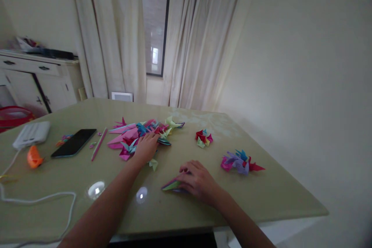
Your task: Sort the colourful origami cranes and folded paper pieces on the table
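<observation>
Nearest me, the right hand (197, 180) curls its fingers closed over some green-and-purple folded paper (173, 185) on the table (162, 217). To its right sits a colourful paper bunch (240, 162). Farther in, the left hand (148, 145) lies on a paper pile (128, 139); whether it grips any, I can't tell. Left of it are a pink pen (99, 144) and a phone (74, 143). Beyond both hands hang curtains (203, 42).

2 hands (200, 181), 3 paper clusters (129, 136), 1 phone (74, 143)
</observation>
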Available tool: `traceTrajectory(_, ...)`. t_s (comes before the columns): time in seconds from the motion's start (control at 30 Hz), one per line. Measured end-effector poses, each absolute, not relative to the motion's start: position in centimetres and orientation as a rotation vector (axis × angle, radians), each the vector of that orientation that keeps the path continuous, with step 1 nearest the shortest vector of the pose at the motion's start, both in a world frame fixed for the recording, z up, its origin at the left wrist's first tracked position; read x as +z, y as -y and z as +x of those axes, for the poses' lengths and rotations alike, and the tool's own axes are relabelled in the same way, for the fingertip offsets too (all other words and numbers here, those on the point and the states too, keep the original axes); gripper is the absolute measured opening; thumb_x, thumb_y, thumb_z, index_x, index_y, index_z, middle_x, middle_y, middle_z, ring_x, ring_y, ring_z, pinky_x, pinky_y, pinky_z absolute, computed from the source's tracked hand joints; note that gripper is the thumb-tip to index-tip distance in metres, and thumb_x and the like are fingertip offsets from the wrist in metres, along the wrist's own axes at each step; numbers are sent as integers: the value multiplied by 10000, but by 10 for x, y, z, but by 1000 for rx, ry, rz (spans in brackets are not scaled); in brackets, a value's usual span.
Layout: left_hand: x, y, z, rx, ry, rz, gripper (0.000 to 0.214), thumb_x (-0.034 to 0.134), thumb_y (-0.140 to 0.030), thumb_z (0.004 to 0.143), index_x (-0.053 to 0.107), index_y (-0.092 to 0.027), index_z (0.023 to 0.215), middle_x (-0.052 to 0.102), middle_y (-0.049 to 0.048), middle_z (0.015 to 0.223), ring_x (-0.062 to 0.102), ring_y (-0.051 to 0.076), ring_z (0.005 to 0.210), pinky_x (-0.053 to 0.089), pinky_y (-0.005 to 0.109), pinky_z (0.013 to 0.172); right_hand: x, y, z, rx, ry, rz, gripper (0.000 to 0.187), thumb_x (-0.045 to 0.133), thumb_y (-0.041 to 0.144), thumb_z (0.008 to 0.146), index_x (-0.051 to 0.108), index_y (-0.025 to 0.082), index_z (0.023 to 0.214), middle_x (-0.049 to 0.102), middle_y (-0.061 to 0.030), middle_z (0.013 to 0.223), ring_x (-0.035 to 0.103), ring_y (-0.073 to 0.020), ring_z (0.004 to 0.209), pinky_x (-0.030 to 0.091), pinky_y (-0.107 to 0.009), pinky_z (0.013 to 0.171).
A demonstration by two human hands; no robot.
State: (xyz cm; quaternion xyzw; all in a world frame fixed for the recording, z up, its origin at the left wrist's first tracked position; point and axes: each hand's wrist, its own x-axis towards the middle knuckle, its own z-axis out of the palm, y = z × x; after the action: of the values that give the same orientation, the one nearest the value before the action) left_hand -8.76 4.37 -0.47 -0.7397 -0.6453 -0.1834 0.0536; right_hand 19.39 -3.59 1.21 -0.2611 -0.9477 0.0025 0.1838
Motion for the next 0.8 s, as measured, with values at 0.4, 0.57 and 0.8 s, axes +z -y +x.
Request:
traceTrajectory(0.4, 8, -47, -92, -530, 1893, -2214, 540, 494, 0, 868, 617, -225, 1344, 615, 138, 1394, 577, 303, 1255, 487, 425, 1012, 52, 4, 186, 235, 2449, -842, 334, 671, 483, 991, 724, 211, 1179, 715, -100, 1142, 642, -248, 1093, 486, -390, 986)
traceTrajectory(0.57, 0, -56, -101, -435, 1952, -2294, 501, 550, -42, 867, 645, -228, 1323, 645, 145, 1400, 585, 327, 1299, 455, 481, 1069, 48, -55, 156, 344, 2584, -982, 469, 697, 488, 972, 653, 176, 1320, 714, -127, 1226, 688, -253, 1049, 514, -359, 929)
traceTrajectory(0.8, -6, -62, -103, -440, 1900, -2402, 250, 565, -142, 926, 771, -241, 1029, 692, 115, 1209, 640, 287, 1209, 471, 427, 1047, 15, -96, 111, 196, 2795, -1043, 528, 787, 449, 890, 629, 154, 1298, 685, -157, 1285, 652, -318, 1178, 532, -387, 962)
